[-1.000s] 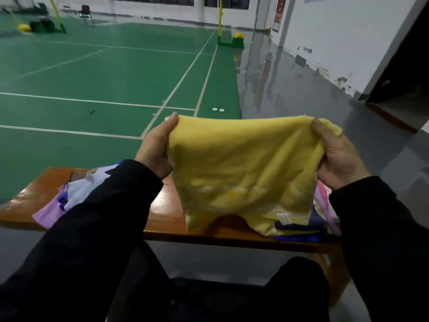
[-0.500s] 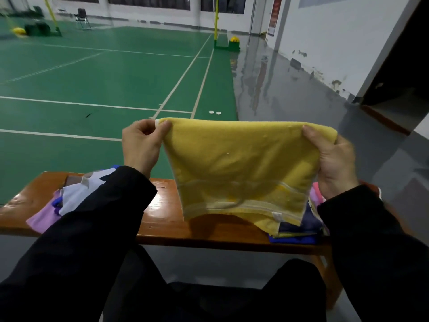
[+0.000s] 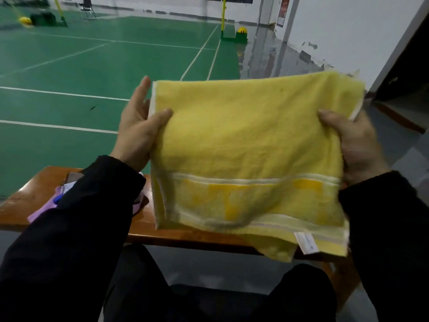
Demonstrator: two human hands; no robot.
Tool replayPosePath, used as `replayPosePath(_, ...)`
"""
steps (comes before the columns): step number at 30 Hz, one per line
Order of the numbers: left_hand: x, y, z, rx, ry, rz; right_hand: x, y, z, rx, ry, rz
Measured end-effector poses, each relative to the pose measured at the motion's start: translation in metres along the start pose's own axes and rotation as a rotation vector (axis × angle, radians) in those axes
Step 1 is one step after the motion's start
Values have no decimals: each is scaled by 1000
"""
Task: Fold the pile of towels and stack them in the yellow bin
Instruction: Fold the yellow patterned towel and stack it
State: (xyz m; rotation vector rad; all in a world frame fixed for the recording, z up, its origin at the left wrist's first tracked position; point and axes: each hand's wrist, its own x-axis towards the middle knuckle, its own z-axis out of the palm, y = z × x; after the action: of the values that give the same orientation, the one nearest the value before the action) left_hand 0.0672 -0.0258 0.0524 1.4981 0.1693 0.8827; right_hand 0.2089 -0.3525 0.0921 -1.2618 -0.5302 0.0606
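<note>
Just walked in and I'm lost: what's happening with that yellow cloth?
A seated person holds a yellow towel up over a wooden bench, left hand and right hand each pinching a side edge. It looks part-folded. More towels lie on the bench. No bin shows.

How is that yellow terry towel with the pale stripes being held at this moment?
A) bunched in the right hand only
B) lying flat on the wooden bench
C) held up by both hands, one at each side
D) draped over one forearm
C: the yellow terry towel with pale stripes is lifted above the brown wooden bench, the left hand and the right hand each gripping a side edge.
</note>
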Motion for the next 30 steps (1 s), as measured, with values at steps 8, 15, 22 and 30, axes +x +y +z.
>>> replayPosePath(8,33,-132,-8,812,128,-327,69,150,14,-390,117,482)
replayPosePath(15,-114,-238,-29,1225,-642,-77,-73,279,-1,-1284,-730,241)
replayPosePath(22,-134,-249,-69,1367,-888,-1,-97,298,-19,-1516,-831,150)
replayPosePath(30,-112,-255,-27,1286,-666,-119,-60,291,6,-1408,-653,436)
